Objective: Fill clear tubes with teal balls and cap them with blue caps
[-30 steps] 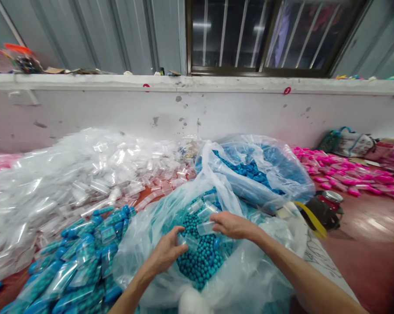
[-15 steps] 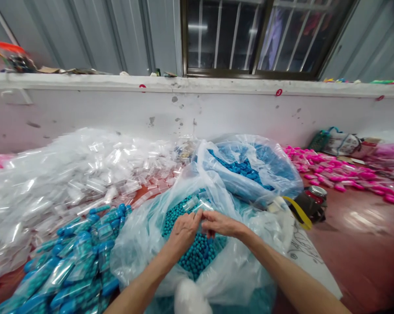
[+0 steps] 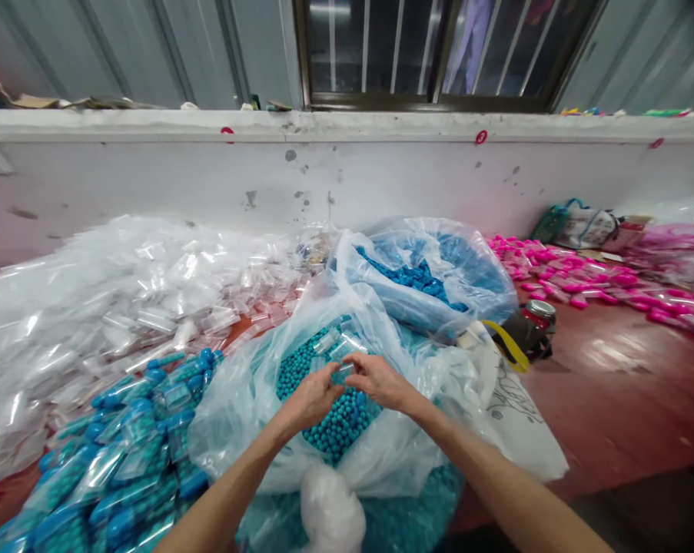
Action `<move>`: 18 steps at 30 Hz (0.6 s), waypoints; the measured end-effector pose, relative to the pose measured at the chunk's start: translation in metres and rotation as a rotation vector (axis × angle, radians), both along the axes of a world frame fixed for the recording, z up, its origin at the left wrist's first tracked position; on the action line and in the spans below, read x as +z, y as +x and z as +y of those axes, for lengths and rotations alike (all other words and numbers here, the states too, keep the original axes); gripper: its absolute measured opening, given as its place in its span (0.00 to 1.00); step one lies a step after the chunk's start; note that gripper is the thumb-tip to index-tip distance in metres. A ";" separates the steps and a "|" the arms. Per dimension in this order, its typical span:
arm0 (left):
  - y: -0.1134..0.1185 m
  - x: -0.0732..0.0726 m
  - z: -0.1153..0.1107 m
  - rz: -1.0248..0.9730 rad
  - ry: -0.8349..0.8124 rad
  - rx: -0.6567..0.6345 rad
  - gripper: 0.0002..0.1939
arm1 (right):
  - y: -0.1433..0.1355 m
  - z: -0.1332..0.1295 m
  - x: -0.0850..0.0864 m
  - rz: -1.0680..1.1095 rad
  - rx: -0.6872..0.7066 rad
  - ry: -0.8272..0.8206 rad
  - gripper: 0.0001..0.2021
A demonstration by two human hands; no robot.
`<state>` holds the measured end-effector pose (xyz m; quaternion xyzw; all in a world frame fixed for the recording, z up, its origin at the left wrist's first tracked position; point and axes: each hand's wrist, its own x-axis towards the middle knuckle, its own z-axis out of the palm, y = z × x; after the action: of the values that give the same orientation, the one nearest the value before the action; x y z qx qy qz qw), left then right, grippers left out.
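Note:
My left hand [image 3: 314, 395] and my right hand [image 3: 381, 382] face each other above an open plastic bag [image 3: 240, 415] of teal beads [image 3: 332, 430]. Between their curled fingertips is a small clear plastic tube [image 3: 340, 374], gripped from both sides; its outline is faint against the beads. Just beyond the fingers, more clear tubes [image 3: 350, 343] lie on the beads. To the left, a pile of bead-filled tubes with blue caps [image 3: 133, 430] rests on the red table [image 3: 629, 384].
A large heap of empty clear tubes [image 3: 121, 284] fills the back left. Behind the bead bag stands another bag with blue caps [image 3: 419, 284]. Pink-capped tubes [image 3: 577, 273], a lidded jar [image 3: 539, 315] and a sheet with drawn lines [image 3: 525, 422] lie right. A knotted white plastic bundle [image 3: 330, 507] is in front.
The fingertips of my two hands have drawn slightly apart from where they met. The whole view has shifted, so the table things appear a little higher and further left.

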<state>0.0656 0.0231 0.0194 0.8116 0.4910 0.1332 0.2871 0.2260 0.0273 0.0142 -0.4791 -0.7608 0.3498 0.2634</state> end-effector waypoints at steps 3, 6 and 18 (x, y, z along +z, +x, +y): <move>-0.006 -0.010 -0.010 0.120 -0.021 0.033 0.09 | 0.000 -0.012 -0.006 -0.074 0.092 -0.104 0.21; -0.018 -0.018 -0.019 0.259 -0.182 0.054 0.06 | 0.009 -0.021 -0.015 -0.203 0.153 -0.171 0.25; 0.002 -0.074 0.017 -0.056 -0.523 0.243 0.11 | -0.004 -0.004 -0.052 -0.422 -0.028 -0.211 0.16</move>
<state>0.0680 0.0405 -0.0546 0.6412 0.5942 0.0577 0.4822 0.2218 0.0232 -0.0381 -0.5771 -0.7514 0.3156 0.0517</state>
